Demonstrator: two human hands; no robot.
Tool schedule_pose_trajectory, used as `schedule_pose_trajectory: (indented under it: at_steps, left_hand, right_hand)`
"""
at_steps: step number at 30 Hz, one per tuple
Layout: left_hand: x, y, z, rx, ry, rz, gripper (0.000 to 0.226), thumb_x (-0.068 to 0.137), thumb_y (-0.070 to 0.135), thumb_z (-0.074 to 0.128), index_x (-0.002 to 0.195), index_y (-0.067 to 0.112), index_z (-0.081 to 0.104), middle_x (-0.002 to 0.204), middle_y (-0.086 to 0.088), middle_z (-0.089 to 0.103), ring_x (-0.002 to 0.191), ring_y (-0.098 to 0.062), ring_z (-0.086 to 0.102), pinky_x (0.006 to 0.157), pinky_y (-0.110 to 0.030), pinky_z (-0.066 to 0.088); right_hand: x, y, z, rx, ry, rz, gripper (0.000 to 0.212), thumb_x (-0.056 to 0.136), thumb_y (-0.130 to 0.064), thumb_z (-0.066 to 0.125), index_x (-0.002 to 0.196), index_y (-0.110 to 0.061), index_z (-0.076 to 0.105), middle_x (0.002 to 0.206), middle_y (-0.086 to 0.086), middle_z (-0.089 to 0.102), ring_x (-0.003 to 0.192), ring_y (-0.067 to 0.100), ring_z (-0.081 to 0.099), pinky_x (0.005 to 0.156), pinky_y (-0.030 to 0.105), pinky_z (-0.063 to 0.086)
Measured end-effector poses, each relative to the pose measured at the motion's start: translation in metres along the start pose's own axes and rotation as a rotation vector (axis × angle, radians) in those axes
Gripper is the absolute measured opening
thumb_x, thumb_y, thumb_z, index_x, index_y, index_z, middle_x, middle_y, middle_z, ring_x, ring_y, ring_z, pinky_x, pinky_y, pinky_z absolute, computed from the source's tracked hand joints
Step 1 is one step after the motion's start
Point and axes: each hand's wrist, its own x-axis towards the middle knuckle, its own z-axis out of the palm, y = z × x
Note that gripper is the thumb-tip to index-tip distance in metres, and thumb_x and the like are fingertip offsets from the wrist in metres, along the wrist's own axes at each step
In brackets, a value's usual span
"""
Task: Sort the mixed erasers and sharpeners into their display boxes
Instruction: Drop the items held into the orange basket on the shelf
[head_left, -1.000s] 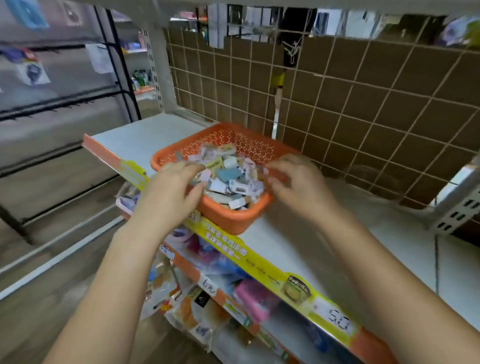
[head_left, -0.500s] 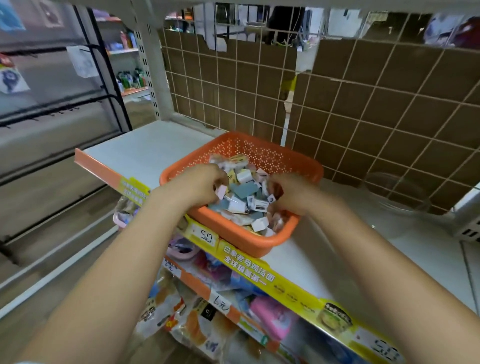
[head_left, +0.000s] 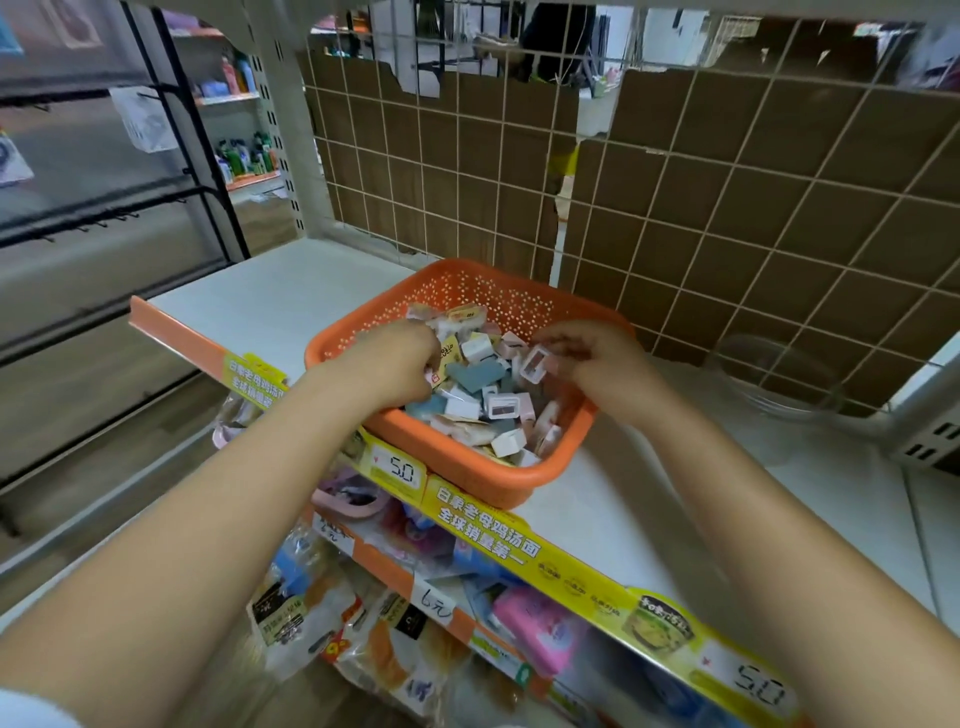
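An orange perforated basket (head_left: 467, 470) stands at the front of the white shelf (head_left: 291, 306), heaped with several small erasers and sharpeners (head_left: 478, 384) in white, pink and blue-grey. My left hand (head_left: 395, 364) reaches into the left side of the pile, fingers curled down among the pieces. My right hand (head_left: 602, 364) hovers over the right side and pinches a small pink-and-white sharpener (head_left: 535, 364) between its fingertips.
A clear round container (head_left: 774, 384) sits on the shelf to the right of the basket, near the wire grid back panel (head_left: 727, 208). Yellow price strips (head_left: 519, 540) run along the shelf edge. Packaged goods (head_left: 405, 639) fill the lower shelf.
My right hand has lifted a small sharpener out of the pile. My left hand has pushed further into the basket's left side. The view has shifted slightly.
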Motion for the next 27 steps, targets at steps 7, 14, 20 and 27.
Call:
schedule_pose_trajectory:
  at_steps: [7, 14, 20, 27]
  left_hand:
    - [-0.028, 0.01, -0.014, -0.458, 0.326, 0.021, 0.021, 0.073, 0.009, 0.074, 0.09, 0.017, 0.064, 0.093, 0.0, 0.058, 0.071, -0.012, 0.049, 0.058, -0.012, 0.034]
    - [-0.066, 0.072, -0.022, -1.125, 0.427, 0.063, 0.033, 0.068, -0.007, 0.074, 0.076, 0.019, 0.055, 0.098, 0.016, 0.064, 0.07, -0.014, 0.06, 0.064, -0.025, 0.05]
    - [-0.066, 0.133, -0.008, -1.324, 0.368, 0.173, 0.048, 0.06, -0.007, 0.079, 0.088, 0.024, 0.055, 0.086, 0.009, 0.065, 0.077, -0.005, 0.06, 0.069, -0.017, 0.049]
    - [-0.042, 0.189, 0.025, -1.026, 0.474, 0.214, 0.04, 0.059, 0.025, 0.075, 0.096, 0.015, 0.067, 0.09, 0.009, 0.054, 0.081, 0.008, 0.047, 0.076, 0.001, 0.032]
  right_hand:
    - [-0.026, -0.003, -0.017, 0.436, 0.056, -0.066, 0.032, 0.089, 0.006, 0.05, 0.098, -0.022, 0.062, 0.095, 0.002, 0.062, 0.082, 0.012, 0.063, 0.073, 0.02, 0.054]
    - [-0.073, -0.004, -0.039, 0.649, 0.03, -0.101, 0.027, 0.088, 0.005, 0.048, 0.097, -0.017, 0.061, 0.082, 0.008, 0.067, 0.068, 0.015, 0.068, 0.062, 0.023, 0.056]
    - [-0.115, 0.023, -0.056, 0.759, 0.152, -0.08, 0.025, 0.07, -0.007, 0.068, 0.094, -0.016, 0.066, 0.08, 0.003, 0.07, 0.07, 0.021, 0.067, 0.064, 0.025, 0.057]
    - [-0.151, 0.083, -0.101, 0.605, 0.413, 0.165, 0.015, 0.077, 0.003, 0.063, 0.083, -0.01, 0.066, 0.066, -0.001, 0.07, 0.062, 0.009, 0.064, 0.064, 0.02, 0.054]
